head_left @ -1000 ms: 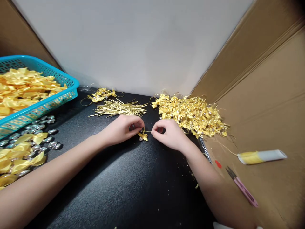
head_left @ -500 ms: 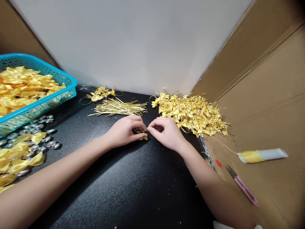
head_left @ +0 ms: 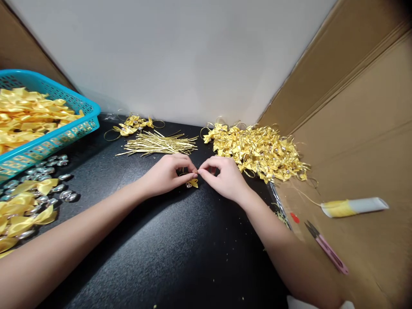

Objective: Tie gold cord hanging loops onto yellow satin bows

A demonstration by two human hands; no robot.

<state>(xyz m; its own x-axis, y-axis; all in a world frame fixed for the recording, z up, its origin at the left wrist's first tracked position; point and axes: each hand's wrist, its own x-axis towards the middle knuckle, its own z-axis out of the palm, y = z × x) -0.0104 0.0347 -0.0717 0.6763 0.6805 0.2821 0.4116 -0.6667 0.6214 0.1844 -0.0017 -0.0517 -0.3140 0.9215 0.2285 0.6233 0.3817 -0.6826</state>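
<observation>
My left hand (head_left: 169, 174) is closed in a pinch on a gold twist tie, part of whose loop shows under the fingers. A small yellow ribbon bow (head_left: 193, 183) with a silver bead (head_left: 188, 185) hangs below that thumb, just over the black table (head_left: 154, 249). Thumb and forefinger of my right hand (head_left: 225, 176) pinch at the same spot, tip to tip with the left, on the end of the tie; the end itself is mostly hidden. Behind the hands lies a bundle of loose gold twist ties (head_left: 157, 143).
A turquoise basket (head_left: 92, 112) of yellow bows stands left, with silver beads (head_left: 69, 196) and more bows before it. Finished bows on ties form a large pile (head_left: 257, 150) at right and a small group (head_left: 133, 124) behind. Pink thread snips (head_left: 328, 249) and a thread-wound tube (head_left: 354, 207) lie on cardboard.
Both hands stay together, the fingertips shifting slightly. More of the bow and bead shows beneath the left thumb. The whole view has shifted a little.
</observation>
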